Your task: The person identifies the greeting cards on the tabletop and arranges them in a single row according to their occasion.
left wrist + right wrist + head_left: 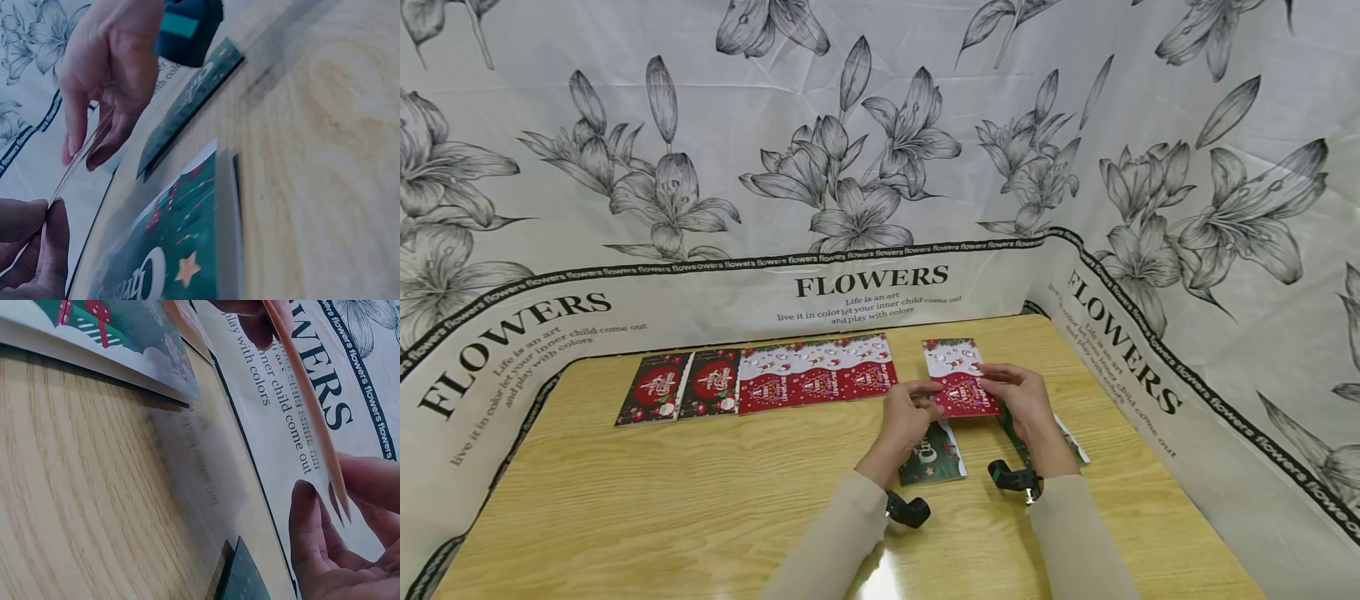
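Left hand [901, 423] and right hand [1026, 404] of a person in beige sleeves [842, 533] each pinch a rectangular red-and-white paper card [958, 382] by its side edges, the left grasp lower and the right grasp higher. Both wrist views show the red-and-white paper card raised above a yellowish wood-grain table [715, 492], its thin leaves slightly parted near the right fingertips. To the left of that card runs a row: three matching cards in white and red [816, 375] closest to it, then two dark rectangular cards with red discs [655, 387] farther out. Nearer the person than the held card lie a dark green rectangular card with a star print [934, 454] and, to its right, another green card [190, 103], partly covered by the right hand in the head view. Behind the held card hangs white fabric printed with grey lilies [692, 100] and lettered "FLOWERS."
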Demonstrator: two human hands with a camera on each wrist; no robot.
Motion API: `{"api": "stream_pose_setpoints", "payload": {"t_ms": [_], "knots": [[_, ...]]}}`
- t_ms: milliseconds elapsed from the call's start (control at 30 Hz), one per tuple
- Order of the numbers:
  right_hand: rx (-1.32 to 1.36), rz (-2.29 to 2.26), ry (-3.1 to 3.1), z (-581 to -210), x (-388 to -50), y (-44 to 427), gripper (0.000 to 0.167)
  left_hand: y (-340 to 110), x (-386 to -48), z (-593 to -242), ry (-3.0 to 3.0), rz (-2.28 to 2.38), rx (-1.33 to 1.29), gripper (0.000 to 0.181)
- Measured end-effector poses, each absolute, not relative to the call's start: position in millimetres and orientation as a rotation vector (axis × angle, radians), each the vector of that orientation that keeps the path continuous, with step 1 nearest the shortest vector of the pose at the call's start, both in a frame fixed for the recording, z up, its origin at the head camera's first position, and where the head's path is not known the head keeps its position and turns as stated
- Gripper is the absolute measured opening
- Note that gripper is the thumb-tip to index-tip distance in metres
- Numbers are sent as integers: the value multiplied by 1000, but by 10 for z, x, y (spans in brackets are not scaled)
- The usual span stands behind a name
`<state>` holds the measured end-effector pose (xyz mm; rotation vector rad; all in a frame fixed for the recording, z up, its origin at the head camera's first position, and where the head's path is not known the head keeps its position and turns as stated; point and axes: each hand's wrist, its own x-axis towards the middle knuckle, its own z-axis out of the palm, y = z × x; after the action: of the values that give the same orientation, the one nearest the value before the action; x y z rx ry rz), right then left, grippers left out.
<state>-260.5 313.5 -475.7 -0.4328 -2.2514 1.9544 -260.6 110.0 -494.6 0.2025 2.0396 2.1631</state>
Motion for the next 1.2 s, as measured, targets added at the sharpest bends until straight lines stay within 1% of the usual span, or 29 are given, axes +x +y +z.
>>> {"api": "stream_pose_setpoints", "payload": {"t_ms": [167,600,933,1200], "knots": [[-367,1967,-2302,-4771,-2588,3127,37,1059,-2698,-4942,2074,2185,175,30],[-287,1934,-2366,-4814,-2580,3094,35,973,-2811,-4965,2136,2181,92,33],[-316,1882,-2364,-4817,-2635,3007,33,931,-2857,-4949,2215,2162,41,35],[-340,1848,-2351,-4801,-2764,2910,32,893,-2959,-4902,2402,2082,36,34]]}}
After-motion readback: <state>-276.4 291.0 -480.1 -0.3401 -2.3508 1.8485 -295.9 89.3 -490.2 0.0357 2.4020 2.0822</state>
